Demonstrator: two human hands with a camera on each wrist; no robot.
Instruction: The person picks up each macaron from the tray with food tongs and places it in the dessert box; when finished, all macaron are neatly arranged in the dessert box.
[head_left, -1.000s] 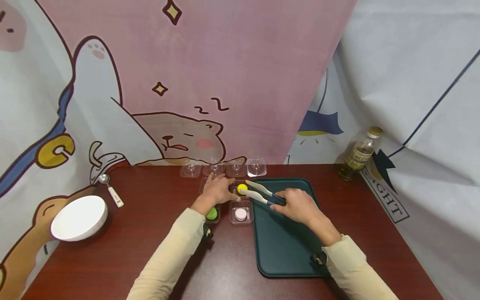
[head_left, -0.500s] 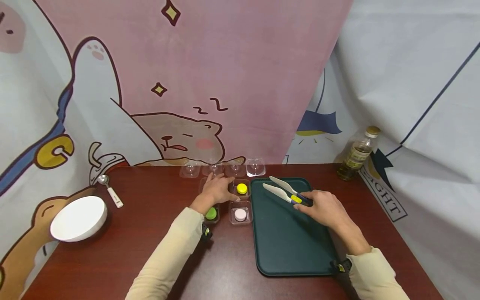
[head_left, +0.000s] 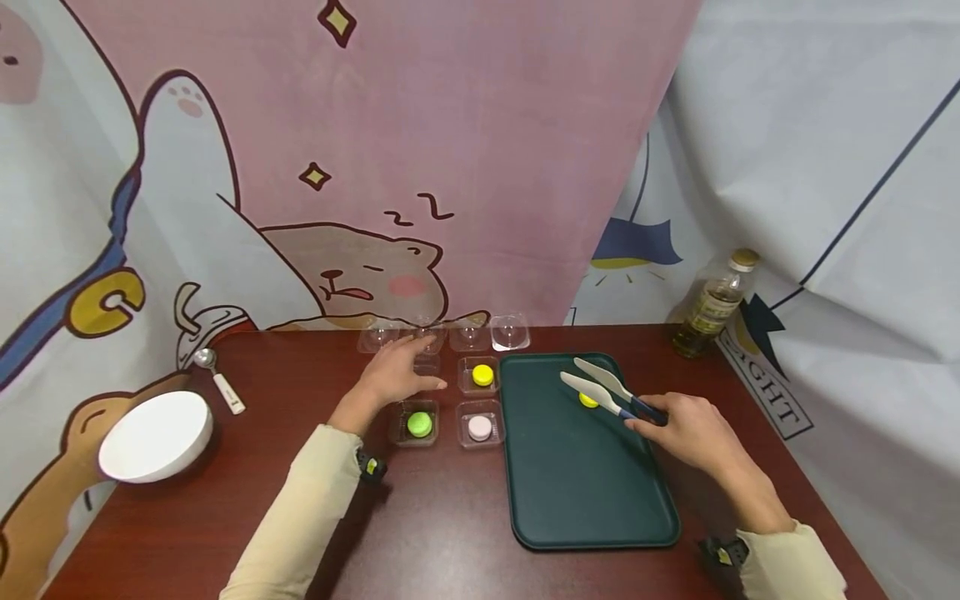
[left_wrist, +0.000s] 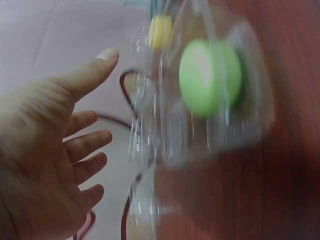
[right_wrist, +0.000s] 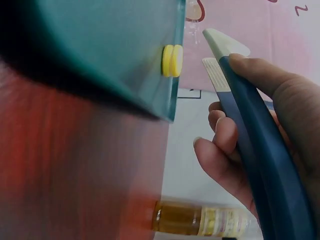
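My right hand (head_left: 693, 433) grips tongs (head_left: 600, 385) with dark blue handles and pale tips, held over the green tray (head_left: 585, 492). Nothing sits between the parted tips. Below the tongs, a yellow macaron (right_wrist: 172, 61) lies on the tray. My left hand (head_left: 392, 372) hovers with fingers spread, holding nothing, above a clear plastic container (left_wrist: 175, 140) with several compartments. A green macaron (head_left: 420, 424), a pink macaron (head_left: 479, 428) and a second yellow macaron (head_left: 483, 375) each sit in a compartment. The far left compartment is partly hidden by my left hand.
Clear domed lids (head_left: 468, 333) stand behind the container, against the cloth backdrop. A white bowl (head_left: 156, 437) and a small scoop (head_left: 220, 381) are at the left. At the back right stands a glass bottle (head_left: 708, 312) with a yellow cap.
My right hand has moved right and toward me with the tongs, uncovering the yellow macaron on the tray. My left hand has lifted away leftward, leaving the green macaron in full view.
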